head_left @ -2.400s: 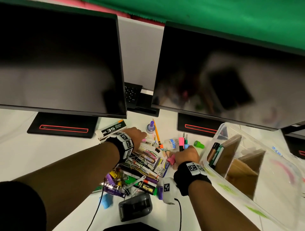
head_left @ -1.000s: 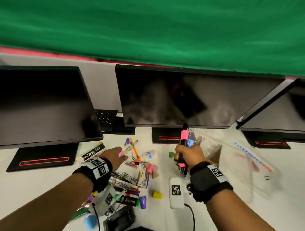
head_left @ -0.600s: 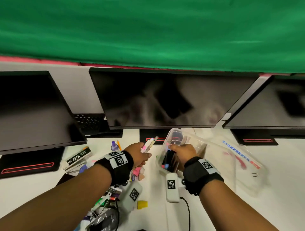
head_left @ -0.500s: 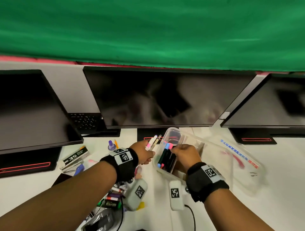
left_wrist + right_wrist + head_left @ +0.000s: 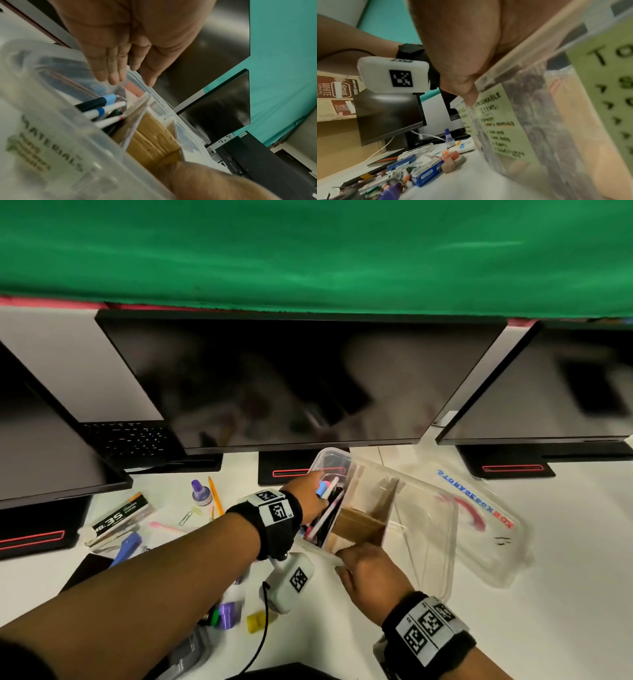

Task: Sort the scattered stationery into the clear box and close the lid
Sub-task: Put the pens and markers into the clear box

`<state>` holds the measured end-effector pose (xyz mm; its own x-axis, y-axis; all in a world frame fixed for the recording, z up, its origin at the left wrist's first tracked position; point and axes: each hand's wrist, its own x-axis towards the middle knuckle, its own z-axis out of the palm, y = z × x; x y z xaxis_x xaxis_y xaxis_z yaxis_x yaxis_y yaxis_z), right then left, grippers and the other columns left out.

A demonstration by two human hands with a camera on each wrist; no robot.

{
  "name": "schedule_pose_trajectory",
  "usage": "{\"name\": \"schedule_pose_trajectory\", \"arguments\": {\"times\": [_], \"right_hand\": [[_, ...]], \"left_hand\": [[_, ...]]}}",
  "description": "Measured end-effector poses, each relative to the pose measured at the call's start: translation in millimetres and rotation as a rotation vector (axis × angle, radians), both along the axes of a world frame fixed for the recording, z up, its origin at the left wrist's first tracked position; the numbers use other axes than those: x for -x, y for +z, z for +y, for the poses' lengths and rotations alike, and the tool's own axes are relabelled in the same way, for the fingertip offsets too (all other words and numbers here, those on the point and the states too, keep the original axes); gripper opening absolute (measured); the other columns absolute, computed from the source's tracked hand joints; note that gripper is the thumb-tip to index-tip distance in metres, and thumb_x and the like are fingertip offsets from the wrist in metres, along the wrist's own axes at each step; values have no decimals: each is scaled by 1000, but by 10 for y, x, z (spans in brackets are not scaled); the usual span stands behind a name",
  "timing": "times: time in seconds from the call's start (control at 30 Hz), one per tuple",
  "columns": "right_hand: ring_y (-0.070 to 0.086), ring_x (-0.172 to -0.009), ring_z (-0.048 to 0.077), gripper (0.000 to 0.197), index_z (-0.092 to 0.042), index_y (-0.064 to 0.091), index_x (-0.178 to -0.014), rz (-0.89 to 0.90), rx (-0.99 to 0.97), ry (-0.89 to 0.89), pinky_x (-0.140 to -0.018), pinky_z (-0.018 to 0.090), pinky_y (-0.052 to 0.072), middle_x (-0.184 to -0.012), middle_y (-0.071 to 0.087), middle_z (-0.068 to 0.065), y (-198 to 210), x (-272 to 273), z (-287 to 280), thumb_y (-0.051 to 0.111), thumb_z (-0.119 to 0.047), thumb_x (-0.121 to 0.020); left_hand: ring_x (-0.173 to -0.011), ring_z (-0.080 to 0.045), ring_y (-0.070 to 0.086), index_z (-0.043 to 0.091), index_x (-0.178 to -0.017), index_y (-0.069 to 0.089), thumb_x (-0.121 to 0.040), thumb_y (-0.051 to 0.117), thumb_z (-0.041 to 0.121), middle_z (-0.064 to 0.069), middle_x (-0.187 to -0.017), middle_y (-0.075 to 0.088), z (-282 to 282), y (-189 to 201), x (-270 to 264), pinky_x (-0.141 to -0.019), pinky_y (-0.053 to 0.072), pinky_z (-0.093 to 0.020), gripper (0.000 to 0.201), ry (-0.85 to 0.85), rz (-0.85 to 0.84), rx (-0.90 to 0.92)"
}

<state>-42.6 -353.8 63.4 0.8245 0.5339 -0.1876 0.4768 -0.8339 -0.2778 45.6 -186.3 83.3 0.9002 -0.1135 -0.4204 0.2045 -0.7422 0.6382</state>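
Note:
The clear box [image 5: 424, 525] sits tilted on the white desk, with brown cardboard dividers [image 5: 359, 523] inside. Several pens and markers [image 5: 325, 508] lie in its left compartment. My left hand [image 5: 310, 491] hovers over that compartment; in the left wrist view the hand [image 5: 126, 79] has straight fingers and holds nothing above the pens [image 5: 106, 108]. My right hand [image 5: 352, 556] grips the box's near rim, its thumb [image 5: 467, 93] pressed on the labelled wall [image 5: 539, 108]. The loose lid [image 5: 486, 529] lies right of the box.
Scattered stationery lies left of the box: a staples box [image 5: 120, 517], purple ink bottle [image 5: 197, 492], pencil [image 5: 215, 496], paper clips [image 5: 186, 517], blue stapler [image 5: 128, 544], and small pieces [image 5: 256, 622] near my left forearm. Three monitors [image 5: 291, 381] stand close behind.
My right hand dropped its markers into the box and moved to the near rim. My left hand carried its pens over to the box and let them go there.

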Motion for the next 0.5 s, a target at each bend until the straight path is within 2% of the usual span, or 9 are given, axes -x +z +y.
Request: {"name": "schedule_pose_trajectory", "arguments": {"times": [0.07, 0.1, 0.17, 0.2, 0.23, 0.27, 0.37, 0.43, 0.5], "right_hand": [[59, -55, 11, 27, -26, 60, -65, -103, 14, -8, -56, 18, 46, -57, 62, -9, -40, 23, -2, 40, -37, -81], [57, -50, 10, 23, -28, 58, -64, -157, 17, -3, -52, 18, 45, -54, 60, -10, -67, 32, -6, 43, -36, -80], [56, -49, 10, 22, -29, 57, -65, -197, 24, 1, -52, 20, 46, -54, 59, -10, -114, 38, -8, 42, -36, -81], [56, -49, 11, 23, -29, 57, -67, -219, 30, 10, -52, 21, 46, -55, 60, -10, -146, 41, -6, 41, -36, -82], [56, -50, 11, 23, -29, 57, -68, -230, 35, 4, -52, 22, 47, -55, 60, -10, -153, 46, -5, 41, -36, -82], [57, -50, 11, 22, -29, 58, -69, -242, 40, 2, -52, 22, 47, -56, 60, -9, -147, 48, 3, 42, -35, -82], [56, -51, 11, 10, -29, 58, -71, -256, 51, 4, -52, 23, 47, -57, 61, -9, -175, 62, 54, 53, -34, -78], [57, -52, 11, 10, -29, 59, -71, -251, 68, 3, -53, 23, 46, -58, 61, -8, -203, 98, 70, 53, -35, -77], [57, -53, 12, 15, -28, 62, -72, -250, 87, 19, -53, 21, 46, -59, 61, -7, -259, 150, 104, 49, -35, -76]], "left_hand": [[-119, -27, 55, 14, -136, 43, -89, 53, 6, -11, -130, 56, 96, 7, 22, -102, 44, -32, 48, 78, -31, 139], [-114, -25, 57, 13, -130, 49, -89, 52, 3, -12, -125, 59, 172, 14, 22, -98, 46, -29, 42, 123, -53, 193], [-95, -17, 61, 11, -118, 58, -89, 52, 2, -7, -107, 64, 401, -10, 17, -82, 47, -16, 32, 204, -111, 217], [-85, -14, 59, 10, -113, 61, -88, 51, 2, -3, -99, 62, 557, -42, 27, -72, 44, -9, 28, 235, -145, 181], [-81, -13, 58, 9, -110, 64, -88, 50, 2, -1, -96, 61, 715, -91, 35, -66, 41, -7, 26, 252, -163, 101], [-85, -16, 60, 9, -108, 65, -89, 49, 4, -2, -98, 63, 890, -164, 49, -68, 42, -9, 26, 258, -172, 10], [-112, -25, 58, 14, -112, 62, -89, 46, 9, -6, -121, 62, 1349, -371, 147, -93, 46, -28, 29, 236, -31, -291], [-119, -26, 54, 14, -122, 57, -92, 45, 11, -8, -129, 57, 1489, -471, 211, -99, 43, -31, 32, 217, 86, -430], [-121, -27, 53, 11, -127, 54, -94, 45, 12, -10, -132, 55, 1556, -561, 251, -100, 43, -32, 34, 207, 135, -475]]}}
